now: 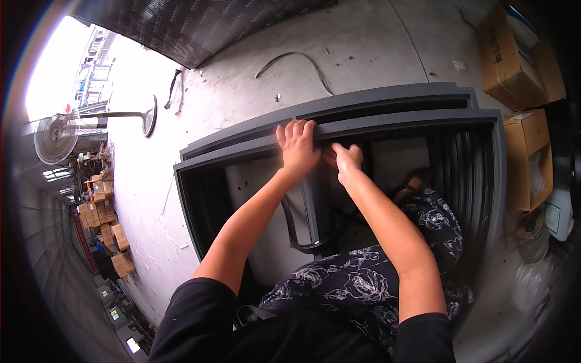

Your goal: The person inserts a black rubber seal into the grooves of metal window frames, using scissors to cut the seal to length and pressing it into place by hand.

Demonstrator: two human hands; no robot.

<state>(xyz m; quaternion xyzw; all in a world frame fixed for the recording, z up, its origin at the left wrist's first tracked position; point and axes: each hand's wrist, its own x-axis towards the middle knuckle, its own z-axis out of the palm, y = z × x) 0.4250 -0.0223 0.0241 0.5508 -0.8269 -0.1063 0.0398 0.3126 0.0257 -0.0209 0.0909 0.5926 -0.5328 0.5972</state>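
A large dark grey rectangular frame (417,119) lies in front of me, with a second grey frame (387,92) just beyond it. My left hand (298,148) is hooked over the near frame's far rail, its fingers bent across the top. Close to its right, my right hand (345,160) works at the inner side of that rail with its fingers drawn together. Its fingertips are partly hidden, so what they pinch cannot be made out. A black flexible strip (292,225) hangs in a loop inside the frame, beside a grey upright bar (311,202).
Cardboard boxes (525,142) stand at the right edge, above a roll of strip (532,236). A standing fan (57,138) is at the far left. Beyond the frames a loose cord (296,54) lies on the concrete floor, near a large wrapped dark panel (187,30).
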